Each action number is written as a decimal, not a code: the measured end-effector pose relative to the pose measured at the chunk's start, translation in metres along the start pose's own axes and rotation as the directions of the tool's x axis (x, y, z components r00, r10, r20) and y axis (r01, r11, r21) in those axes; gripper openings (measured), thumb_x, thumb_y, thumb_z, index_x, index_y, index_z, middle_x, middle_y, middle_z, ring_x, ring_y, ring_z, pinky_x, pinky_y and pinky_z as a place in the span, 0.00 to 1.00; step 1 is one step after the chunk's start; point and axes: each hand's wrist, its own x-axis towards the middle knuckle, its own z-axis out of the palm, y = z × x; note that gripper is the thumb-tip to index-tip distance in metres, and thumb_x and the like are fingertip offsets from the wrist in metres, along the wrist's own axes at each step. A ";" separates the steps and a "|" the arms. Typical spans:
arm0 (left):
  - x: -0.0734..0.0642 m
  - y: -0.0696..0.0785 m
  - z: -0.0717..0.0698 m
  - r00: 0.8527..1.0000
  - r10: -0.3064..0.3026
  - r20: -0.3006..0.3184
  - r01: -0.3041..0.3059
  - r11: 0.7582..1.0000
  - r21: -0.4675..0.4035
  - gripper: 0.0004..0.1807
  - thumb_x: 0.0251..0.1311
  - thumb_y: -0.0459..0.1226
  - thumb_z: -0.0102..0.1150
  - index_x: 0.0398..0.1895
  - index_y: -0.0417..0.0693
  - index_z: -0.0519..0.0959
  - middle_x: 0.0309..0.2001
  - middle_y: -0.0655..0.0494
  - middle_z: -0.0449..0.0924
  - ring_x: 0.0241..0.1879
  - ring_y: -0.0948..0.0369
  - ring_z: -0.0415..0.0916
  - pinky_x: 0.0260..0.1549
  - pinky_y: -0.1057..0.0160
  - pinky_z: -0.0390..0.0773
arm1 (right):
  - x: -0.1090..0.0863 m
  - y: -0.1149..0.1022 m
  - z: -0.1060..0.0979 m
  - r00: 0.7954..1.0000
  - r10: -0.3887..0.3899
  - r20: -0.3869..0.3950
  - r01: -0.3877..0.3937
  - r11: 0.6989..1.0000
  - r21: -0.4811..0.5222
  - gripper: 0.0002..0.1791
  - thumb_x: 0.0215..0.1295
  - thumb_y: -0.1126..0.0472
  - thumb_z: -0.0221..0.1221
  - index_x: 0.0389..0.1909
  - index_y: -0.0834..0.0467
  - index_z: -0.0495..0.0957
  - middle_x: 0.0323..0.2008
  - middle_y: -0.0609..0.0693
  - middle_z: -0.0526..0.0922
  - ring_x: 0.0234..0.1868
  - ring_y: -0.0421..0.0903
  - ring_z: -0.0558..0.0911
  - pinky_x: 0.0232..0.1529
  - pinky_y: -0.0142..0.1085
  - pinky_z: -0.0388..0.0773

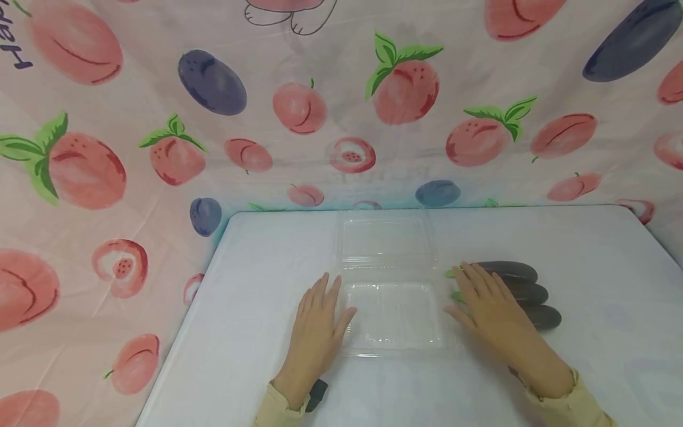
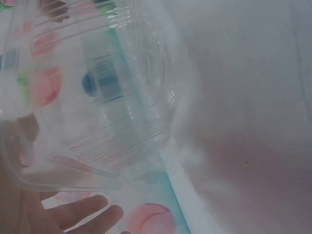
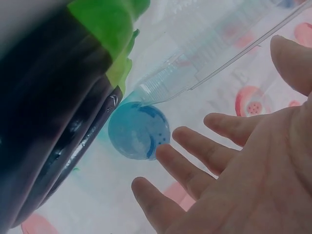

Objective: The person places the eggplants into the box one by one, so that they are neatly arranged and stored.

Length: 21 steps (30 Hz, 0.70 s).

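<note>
Nearest, the left hand is standing straight-fingered and empty beside the clear container; the right hand, fingers spread and gripping nothing, is hovering above three eggplants, which are lying on the white worktop. Farther off, the container's lid is lying folded back, and fruit-print cloth is hanging behind.

Left hand: pale-yellow left sleeve near 7 o'clock in head view, cuff creased; black angular wrist piece at the cuff's 2 o'clock. Right hand: matching right sleeve near 4 o'clock; dark sliver at its 10 o'clock.
</note>
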 end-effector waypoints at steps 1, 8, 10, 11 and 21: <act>0.000 0.000 0.000 1.000 -0.009 -0.001 0.009 1.000 -0.009 0.35 0.72 0.54 0.47 0.73 0.41 0.62 0.73 0.39 0.60 0.73 0.45 0.59 0.72 0.45 0.59 | 0.000 0.001 0.001 1.000 -0.007 -0.010 0.007 1.000 0.002 0.39 0.71 0.44 0.54 0.71 0.66 0.59 0.69 0.67 0.64 0.70 0.65 0.63 0.67 0.62 0.61; -0.003 -0.002 0.006 0.997 -0.073 -0.004 0.072 0.995 -0.063 0.35 0.72 0.54 0.47 0.73 0.42 0.63 0.71 0.38 0.63 0.69 0.43 0.64 0.68 0.44 0.66 | -0.001 0.007 0.003 0.994 -0.065 -0.086 0.068 0.997 0.027 0.36 0.71 0.45 0.55 0.66 0.69 0.64 0.63 0.68 0.70 0.65 0.65 0.68 0.64 0.61 0.65; -0.004 -0.002 0.007 0.996 -0.090 -0.002 0.090 0.993 -0.078 0.34 0.72 0.54 0.47 0.72 0.42 0.64 0.70 0.38 0.64 0.68 0.43 0.65 0.66 0.44 0.68 | -0.001 0.008 0.004 0.994 -0.068 -0.087 0.071 0.997 0.041 0.35 0.71 0.45 0.55 0.66 0.69 0.64 0.62 0.68 0.70 0.64 0.65 0.68 0.64 0.60 0.65; -0.004 -0.002 0.008 0.995 -0.097 -0.001 0.097 0.992 -0.086 0.34 0.72 0.54 0.47 0.72 0.42 0.64 0.70 0.39 0.64 0.68 0.43 0.66 0.65 0.44 0.69 | -0.001 0.009 0.004 0.994 -0.068 -0.085 0.072 0.996 0.046 0.35 0.71 0.46 0.56 0.66 0.69 0.65 0.62 0.68 0.70 0.64 0.65 0.68 0.64 0.60 0.65; -0.003 -0.004 0.012 0.990 -0.141 0.012 0.141 0.971 -0.193 0.33 0.71 0.51 0.52 0.72 0.42 0.63 0.68 0.43 0.67 0.68 0.48 0.68 0.66 0.48 0.70 | -0.001 0.015 0.007 0.990 -0.092 -0.104 0.095 0.995 0.028 0.31 0.70 0.53 0.58 0.65 0.70 0.65 0.59 0.67 0.72 0.62 0.63 0.70 0.63 0.57 0.66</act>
